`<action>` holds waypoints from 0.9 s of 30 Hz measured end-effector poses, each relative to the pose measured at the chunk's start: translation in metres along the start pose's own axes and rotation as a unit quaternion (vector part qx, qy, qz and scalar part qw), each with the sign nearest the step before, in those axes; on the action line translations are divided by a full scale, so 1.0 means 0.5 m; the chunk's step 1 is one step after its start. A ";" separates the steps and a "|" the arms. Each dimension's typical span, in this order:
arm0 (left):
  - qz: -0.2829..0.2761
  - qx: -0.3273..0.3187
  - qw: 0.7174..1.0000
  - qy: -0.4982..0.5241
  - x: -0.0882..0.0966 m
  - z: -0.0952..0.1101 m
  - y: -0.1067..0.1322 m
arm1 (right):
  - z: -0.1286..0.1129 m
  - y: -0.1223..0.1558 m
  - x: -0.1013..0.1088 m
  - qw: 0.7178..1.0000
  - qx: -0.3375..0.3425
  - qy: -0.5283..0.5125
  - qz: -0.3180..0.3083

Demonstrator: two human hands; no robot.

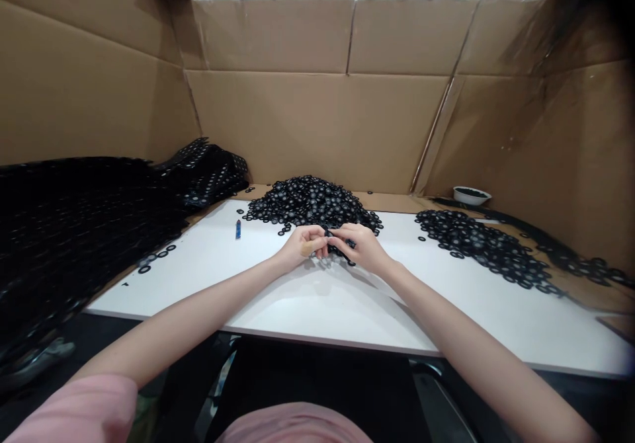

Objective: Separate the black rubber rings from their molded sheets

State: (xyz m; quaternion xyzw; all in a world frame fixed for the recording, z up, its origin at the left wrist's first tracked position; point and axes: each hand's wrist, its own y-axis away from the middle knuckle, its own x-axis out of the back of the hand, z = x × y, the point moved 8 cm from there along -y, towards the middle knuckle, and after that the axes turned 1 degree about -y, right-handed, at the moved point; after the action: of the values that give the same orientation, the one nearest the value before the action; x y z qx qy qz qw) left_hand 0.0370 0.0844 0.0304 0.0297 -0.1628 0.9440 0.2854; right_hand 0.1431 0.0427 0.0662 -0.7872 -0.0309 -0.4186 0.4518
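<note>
My left hand (297,250) and my right hand (364,244) meet over the white tabletop, fingertips pinched together. Between them is a small black ring (327,232), mostly covered by the fingers. A tan wrap (311,246) goes round my left thumb. Just behind the hands rises a big pile of black rings (310,198), each with a paler centre. A few loose ones lie under and beside my right hand.
A blue tube-like item (238,229) lies left of the pile. Black perforated sheets (89,225) heap up on the left. More black rings (481,244) spread on the right, near a white bowl (471,196). Cardboard walls (307,125) enclose the white table (307,317).
</note>
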 end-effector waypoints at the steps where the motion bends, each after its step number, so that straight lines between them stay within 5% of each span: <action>1: 0.001 0.001 1.000 0.002 0.000 -0.001 0.000 | -0.001 0.000 0.000 1.000 0.001 0.003 0.000; 27: -0.009 0.028 1.000 0.001 -0.011 -0.011 0.006 | -0.010 0.000 -0.033 0.998 0.023 0.019 -0.049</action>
State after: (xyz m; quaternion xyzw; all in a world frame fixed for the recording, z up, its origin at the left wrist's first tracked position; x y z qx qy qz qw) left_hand 0.0401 0.0807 0.0237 0.0386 -0.1359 0.9456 0.2930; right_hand 0.1292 0.0445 0.0562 -0.7660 -0.0705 -0.4538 0.4498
